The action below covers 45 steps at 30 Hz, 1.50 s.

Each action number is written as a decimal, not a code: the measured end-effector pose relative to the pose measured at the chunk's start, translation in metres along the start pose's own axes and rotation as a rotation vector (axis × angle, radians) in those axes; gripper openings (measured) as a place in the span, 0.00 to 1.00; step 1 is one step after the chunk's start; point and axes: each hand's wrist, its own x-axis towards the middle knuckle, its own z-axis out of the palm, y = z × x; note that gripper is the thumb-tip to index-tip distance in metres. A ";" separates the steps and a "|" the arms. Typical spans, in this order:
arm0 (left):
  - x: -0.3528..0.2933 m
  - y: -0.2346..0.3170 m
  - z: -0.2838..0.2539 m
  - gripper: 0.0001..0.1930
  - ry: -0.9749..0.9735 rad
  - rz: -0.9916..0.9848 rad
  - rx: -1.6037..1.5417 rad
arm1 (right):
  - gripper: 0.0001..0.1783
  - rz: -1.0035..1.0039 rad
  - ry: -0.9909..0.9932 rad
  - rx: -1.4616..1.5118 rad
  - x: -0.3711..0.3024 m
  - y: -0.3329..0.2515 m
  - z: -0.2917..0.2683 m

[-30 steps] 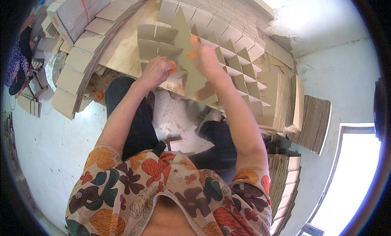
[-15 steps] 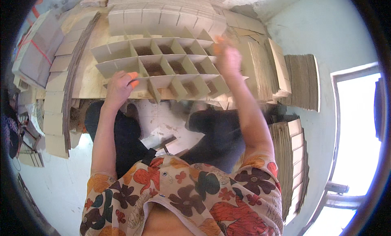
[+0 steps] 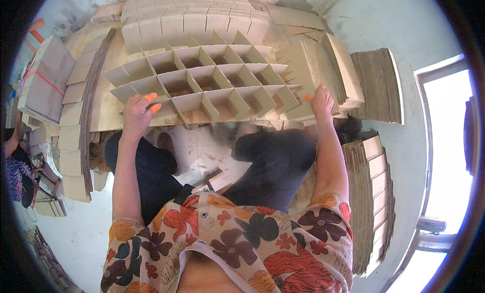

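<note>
A cardboard divider grid [image 3: 189,102] of interlocked slotted strips stands on the wooden table in front of me. My left hand [image 3: 137,112] is at its near left corner, with orange covers on the thumb and a finger. Those two fingers pinch the end of the nearest strip. Just off the grid's right end is my right hand [image 3: 322,102], its orange-tipped thumb apart from loosely bent fingers. Nothing shows in that hand. Several crosspieces stick up above the long strips at the far side.
Behind the grid rise stacks of slotted cardboard strips [image 3: 194,25]. More cardboard stacks [image 3: 348,76] stand at the right, with another stack [image 3: 371,192] lower down. A row of cardboard pieces [image 3: 73,126] lines the left side, beside a bundle [image 3: 48,81] tied with red strap.
My right hand has moved right and nearer to me, away from the grid's far right part. My left hand stays at the near left corner. The grid sits slightly shifted in view.
</note>
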 end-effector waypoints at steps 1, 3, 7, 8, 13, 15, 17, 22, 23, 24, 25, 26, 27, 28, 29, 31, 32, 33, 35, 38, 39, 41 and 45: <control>0.000 0.000 -0.001 0.16 -0.005 -0.002 0.014 | 0.31 0.015 -0.011 0.015 0.003 0.000 -0.001; 0.000 0.000 -0.002 0.16 -0.007 0.005 0.025 | 0.28 0.046 -0.032 0.044 0.007 -0.001 -0.005; -0.002 0.003 -0.001 0.17 0.000 -0.003 0.036 | 0.24 0.150 0.033 0.085 0.004 -0.009 -0.021; -0.002 0.005 -0.002 0.17 -0.001 -0.016 0.047 | 0.23 0.165 0.099 0.101 0.002 -0.009 -0.023; -0.012 -0.001 -0.020 0.21 0.149 -0.017 0.150 | 0.17 -0.078 0.585 0.173 -0.002 -0.046 -0.078; -0.020 -0.006 -0.028 0.23 0.207 -0.031 0.202 | 0.16 -0.232 0.690 0.332 -0.009 -0.091 -0.111; -0.033 -0.016 -0.033 0.24 0.242 -0.073 0.229 | 0.16 -0.262 0.511 0.604 -0.037 -0.150 -0.159; -0.041 -0.026 -0.023 0.21 0.215 -0.212 0.069 | 0.24 -0.615 0.265 0.906 -0.076 -0.247 -0.165; -0.043 -0.029 -0.023 0.20 0.195 -0.233 0.000 | 0.26 -0.677 0.236 0.924 -0.085 -0.267 -0.162; -0.045 -0.032 -0.023 0.20 0.176 -0.251 -0.071 | 0.26 -0.698 0.178 0.965 -0.097 -0.285 -0.160; -0.047 -0.037 -0.021 0.18 0.191 -0.237 -0.110 | 0.27 -0.712 0.124 0.995 -0.106 -0.299 -0.160; -0.051 -0.042 -0.020 0.17 0.203 -0.223 -0.145 | 0.26 -0.731 0.122 0.986 -0.114 -0.312 -0.159; -0.054 -0.045 -0.017 0.15 0.214 -0.206 -0.180 | 0.26 -0.748 0.120 0.978 -0.120 -0.324 -0.158; -0.052 -0.042 -0.013 0.13 0.270 -0.253 -0.399 | 0.26 -0.755 0.124 0.959 -0.124 -0.331 -0.157; -0.050 -0.039 -0.011 0.11 0.339 -0.290 -0.615 | 0.26 -0.760 0.125 0.953 -0.126 -0.337 -0.154; -0.049 -0.038 -0.018 0.10 0.274 -0.169 -0.212 | 0.25 -0.762 0.131 0.939 -0.126 -0.348 -0.146; -0.050 -0.038 -0.016 0.10 0.279 -0.165 -0.212 | 0.25 -0.782 0.129 0.916 -0.126 -0.351 -0.144; -0.050 -0.040 -0.013 0.10 0.282 -0.160 -0.212 | 0.24 -0.801 0.126 0.892 -0.126 -0.354 -0.142; -0.049 -0.042 -0.013 0.10 0.290 -0.147 -0.203 | 0.24 -0.832 0.123 0.855 -0.126 -0.358 -0.143; -0.048 -0.040 -0.014 0.10 0.294 -0.139 -0.199 | 0.22 -0.853 0.108 0.829 -0.126 -0.362 -0.145; -0.047 -0.038 -0.015 0.10 0.292 -0.152 -0.207 | 0.22 -0.856 0.093 0.838 -0.125 -0.362 -0.147; -0.047 -0.038 -0.016 0.09 0.282 -0.167 -0.194 | 0.20 -0.877 0.086 0.819 -0.126 -0.365 -0.151; -0.046 -0.039 -0.015 0.09 0.266 -0.171 -0.157 | 0.16 -0.957 0.148 0.785 -0.122 -0.374 -0.153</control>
